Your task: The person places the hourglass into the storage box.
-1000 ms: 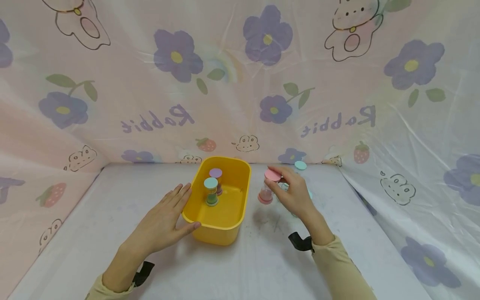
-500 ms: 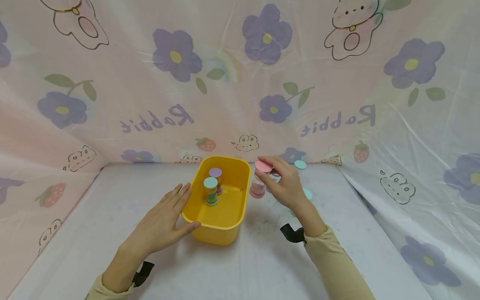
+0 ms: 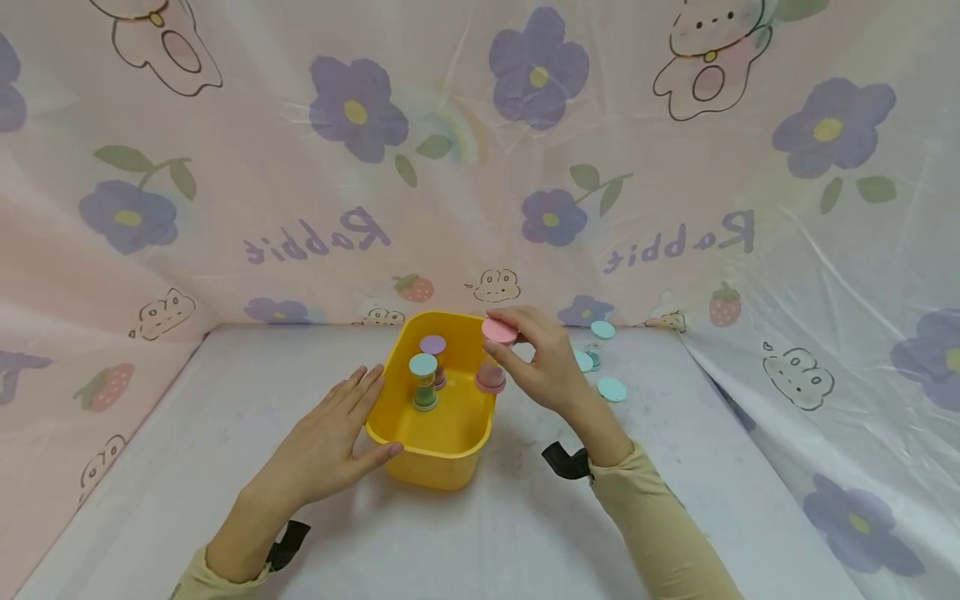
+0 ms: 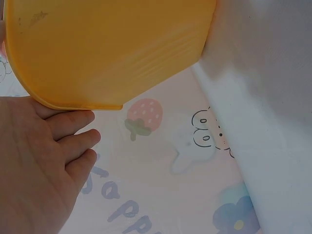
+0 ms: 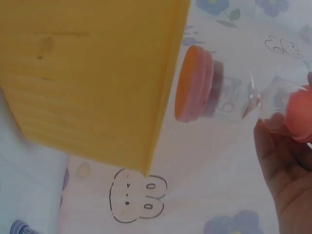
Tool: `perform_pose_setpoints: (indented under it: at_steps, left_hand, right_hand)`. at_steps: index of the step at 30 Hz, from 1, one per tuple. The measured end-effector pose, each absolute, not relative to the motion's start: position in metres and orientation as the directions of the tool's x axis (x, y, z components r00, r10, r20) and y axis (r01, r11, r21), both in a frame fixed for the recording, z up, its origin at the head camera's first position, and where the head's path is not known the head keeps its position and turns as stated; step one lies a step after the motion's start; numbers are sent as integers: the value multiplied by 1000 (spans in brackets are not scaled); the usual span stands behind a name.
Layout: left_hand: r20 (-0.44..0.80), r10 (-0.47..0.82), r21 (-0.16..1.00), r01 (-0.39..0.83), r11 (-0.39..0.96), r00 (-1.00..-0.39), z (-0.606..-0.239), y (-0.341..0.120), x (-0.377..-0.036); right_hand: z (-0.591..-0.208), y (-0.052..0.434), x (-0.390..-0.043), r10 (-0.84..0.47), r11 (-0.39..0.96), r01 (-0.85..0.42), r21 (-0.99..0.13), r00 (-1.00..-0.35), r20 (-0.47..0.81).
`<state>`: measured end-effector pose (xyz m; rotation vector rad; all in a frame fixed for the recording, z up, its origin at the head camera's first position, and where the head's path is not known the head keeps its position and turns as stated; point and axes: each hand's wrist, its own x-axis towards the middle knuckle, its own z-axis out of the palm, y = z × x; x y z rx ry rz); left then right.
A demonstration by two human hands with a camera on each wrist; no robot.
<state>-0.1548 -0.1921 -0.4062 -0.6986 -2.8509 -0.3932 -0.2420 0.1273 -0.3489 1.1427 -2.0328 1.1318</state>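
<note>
My right hand (image 3: pixel 551 367) pinches a sand timer (image 3: pixel 491 382) by its pink top cap; pink sand sits at its lower end. The timer is upright and overlaps the right rim of the yellow bin (image 3: pixel 431 472) in the head view. From the right wrist, the timer's pink base (image 5: pixel 195 85) shows just past the bin's rim. My left hand (image 3: pixel 318 446) lies with straight fingers along the bin's left rim, its thumb at the near corner. Inside the bin stand a sand timer with a light-blue cap (image 3: pixel 423 365) and green sand, and behind it one with a purple cap (image 3: pixel 432 343).
Right of the bin, partly behind my right hand, are several light-blue-capped pieces, among them a near one (image 3: pixel 611 389) and a far one (image 3: pixel 602 330). A patterned fabric sheet (image 3: pixel 450 192) rises behind the table and along both sides.
My right hand has carried the pink sand timer leftward from beside the bin to over its right rim. Light-blue caps on the right have come into fuller view. My left hand has stayed put.
</note>
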Motion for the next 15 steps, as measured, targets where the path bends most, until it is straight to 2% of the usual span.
perform_pose_setpoints:
  at_steps: [5, 15]
  left_hand:
    - [240, 427, 210, 476, 854, -872, -406, -192, -155]
    - [251, 434, 208, 486, 848, -865, -406, -192, -155]
  right_hand:
    - [-350, 117, -240, -461, 259, -871, -417, -491, 740]
    - [-355, 103, -238, -543, 282, -837, -470, -543, 641]
